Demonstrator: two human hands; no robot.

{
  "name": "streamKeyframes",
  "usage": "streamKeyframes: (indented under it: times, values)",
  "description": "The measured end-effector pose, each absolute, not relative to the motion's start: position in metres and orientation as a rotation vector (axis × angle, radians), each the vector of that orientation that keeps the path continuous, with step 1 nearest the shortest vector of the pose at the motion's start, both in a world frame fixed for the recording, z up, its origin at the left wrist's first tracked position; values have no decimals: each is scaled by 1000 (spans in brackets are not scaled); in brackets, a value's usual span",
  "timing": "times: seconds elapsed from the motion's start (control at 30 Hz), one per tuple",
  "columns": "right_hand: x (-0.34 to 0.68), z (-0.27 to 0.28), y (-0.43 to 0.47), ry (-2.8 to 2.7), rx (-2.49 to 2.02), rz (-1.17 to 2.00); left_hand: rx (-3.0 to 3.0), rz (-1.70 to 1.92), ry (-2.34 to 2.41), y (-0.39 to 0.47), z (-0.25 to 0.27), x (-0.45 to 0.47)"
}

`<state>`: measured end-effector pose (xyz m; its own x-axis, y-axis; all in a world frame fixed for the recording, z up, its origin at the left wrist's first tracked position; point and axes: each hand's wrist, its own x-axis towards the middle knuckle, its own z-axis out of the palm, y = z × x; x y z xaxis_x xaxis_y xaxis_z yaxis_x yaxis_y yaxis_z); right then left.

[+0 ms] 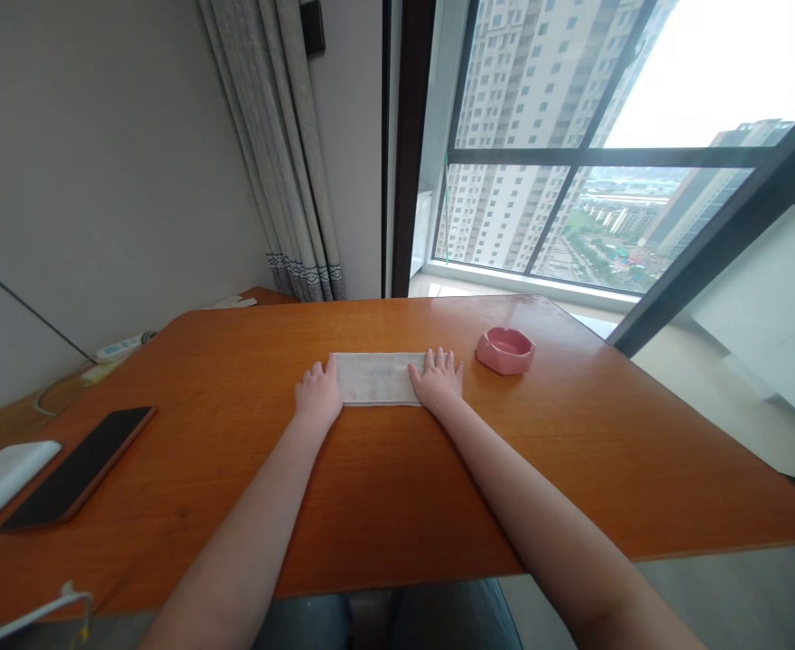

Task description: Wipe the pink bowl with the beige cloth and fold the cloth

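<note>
A grey-white cloth, folded into a flat rectangle, lies on the wooden table in front of me. My left hand rests at its left end, thumb along the edge and the other fingers slightly bent and apart on the outer side. On the right end, my right hand lies palm down with its fingers spread, covering that corner. Neither hand lifts the cloth. A pink ashtray-like bowl with angular sides stands just to the right of my right hand, apart from it.
On the left of the wooden table lie a dark phone-like slab and a white object. A white cable crosses the near left corner. A power strip sits by the wall. Beyond are a curtain and large windows.
</note>
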<state>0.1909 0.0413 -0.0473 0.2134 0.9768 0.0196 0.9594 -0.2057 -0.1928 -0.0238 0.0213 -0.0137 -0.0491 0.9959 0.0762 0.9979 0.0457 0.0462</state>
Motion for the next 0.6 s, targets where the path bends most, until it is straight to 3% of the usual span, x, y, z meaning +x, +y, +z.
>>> streamKeyframes:
  times: [0.23,0.37,0.47,0.6]
  values:
    - [194,-51,43,-1858,-2262,169,-2199,-174,-2469,28,-14,-32]
    - [194,-48,43,-1852,-2222,181,-2436,-459,-2348,35,-20,-30]
    - [194,-43,42,-1856,-2076,140,-2423,-1127,-2544,44,-25,-29]
    - [192,-38,39,-1963,-1806,127,-1613,-2340,-2582,57,-31,-39]
